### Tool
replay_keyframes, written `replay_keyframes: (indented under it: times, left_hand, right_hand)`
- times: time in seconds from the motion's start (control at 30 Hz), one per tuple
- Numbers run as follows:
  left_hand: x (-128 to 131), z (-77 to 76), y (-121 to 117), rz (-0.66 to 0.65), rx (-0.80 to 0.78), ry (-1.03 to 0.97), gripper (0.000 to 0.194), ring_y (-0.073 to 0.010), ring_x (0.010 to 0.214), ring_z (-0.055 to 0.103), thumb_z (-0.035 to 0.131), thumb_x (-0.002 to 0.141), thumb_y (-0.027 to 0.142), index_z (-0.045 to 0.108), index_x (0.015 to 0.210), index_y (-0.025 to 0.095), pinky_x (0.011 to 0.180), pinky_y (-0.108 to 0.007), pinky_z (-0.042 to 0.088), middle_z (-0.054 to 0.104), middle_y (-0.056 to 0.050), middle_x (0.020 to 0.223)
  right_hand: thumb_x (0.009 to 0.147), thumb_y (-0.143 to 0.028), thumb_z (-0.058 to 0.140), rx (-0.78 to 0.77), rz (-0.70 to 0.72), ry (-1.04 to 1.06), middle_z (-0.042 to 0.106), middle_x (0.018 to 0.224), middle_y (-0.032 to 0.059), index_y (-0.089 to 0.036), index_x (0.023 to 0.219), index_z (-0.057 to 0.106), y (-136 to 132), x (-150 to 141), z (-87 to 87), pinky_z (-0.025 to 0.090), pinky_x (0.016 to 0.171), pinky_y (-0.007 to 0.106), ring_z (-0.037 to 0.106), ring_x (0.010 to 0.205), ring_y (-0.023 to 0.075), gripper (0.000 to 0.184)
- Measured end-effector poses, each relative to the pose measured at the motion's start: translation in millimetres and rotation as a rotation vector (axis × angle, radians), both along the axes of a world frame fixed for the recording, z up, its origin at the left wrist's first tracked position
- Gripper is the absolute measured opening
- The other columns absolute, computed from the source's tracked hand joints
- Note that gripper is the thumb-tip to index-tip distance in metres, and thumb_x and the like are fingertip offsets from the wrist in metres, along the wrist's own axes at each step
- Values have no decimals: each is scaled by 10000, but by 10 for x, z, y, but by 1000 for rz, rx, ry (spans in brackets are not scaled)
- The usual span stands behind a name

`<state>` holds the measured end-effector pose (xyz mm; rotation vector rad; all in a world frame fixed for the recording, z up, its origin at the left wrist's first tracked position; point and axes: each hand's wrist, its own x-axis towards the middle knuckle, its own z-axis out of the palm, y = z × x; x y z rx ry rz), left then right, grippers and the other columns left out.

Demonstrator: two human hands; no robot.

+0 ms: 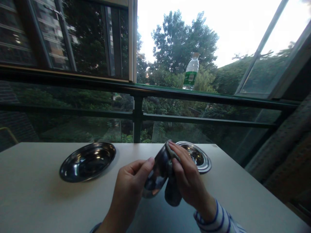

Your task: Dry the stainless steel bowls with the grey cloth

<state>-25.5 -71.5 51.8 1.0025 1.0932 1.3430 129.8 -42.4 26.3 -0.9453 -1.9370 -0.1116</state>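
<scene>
My left hand [132, 184] grips the edge of a shiny metal bowl [155, 174], thumb and fingers pinching its left side. The bowl is tilted above the table, its far part partly covered. My right hand [187, 171] presses a dark grey cloth [173, 191] against the bowl's right rim, fingers folded over it. Part of the cloth hangs down below that hand. Behind my right hand lies a metal dish with a wide rim [205, 166], partly hidden by the fingers. An oval-looking metal bowl [88, 161] rests on the left side of the table.
The white table [48, 204] ends at a dark green railing [165, 94] with glass panels. On the ledge by the open window stands a plastic bottle with a green label [190, 76]. A patterned curtain [284, 142] hangs at the right.
</scene>
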Motion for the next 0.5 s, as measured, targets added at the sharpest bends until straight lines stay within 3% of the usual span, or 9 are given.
replay_keyframes:
  times: [0.07, 0.27, 0.5]
  left_hand:
    - [-4, -4, 4, -3, -4, 4, 345, -92, 456, 446, 631, 681, 445, 589, 543, 132, 458, -208, 345, 525, 6, 495]
    - [-23, -14, 23, 16, 8, -41, 320, -114, 514, 498, 671, 646, 429, 582, 554, 135, 506, -218, 385, 539, 3, 521]
    - [16, 13, 1, 9, -34, -24, 333, -91, 447, 458, 679, 639, 440, 629, 558, 121, 453, -206, 350, 559, -7, 491]
  right_hand:
    - [891, -167, 326, -13, -10, 11, 464, 1324, 96, -162, 1305, 408, -15, -11, -14, 349, 1026, 449, 376, 1254, 213, 423]
    - [832, -226, 446, 167, 109, -188, 415, 1364, 120, -136, 1318, 405, -102, -77, -21, 318, 1021, 508, 289, 1296, 291, 496]
    - [908, -197, 318, -83, -12, 104, 509, 1278, 96, -184, 1277, 446, 36, 32, -4, 389, 992, 446, 442, 1202, 215, 391]
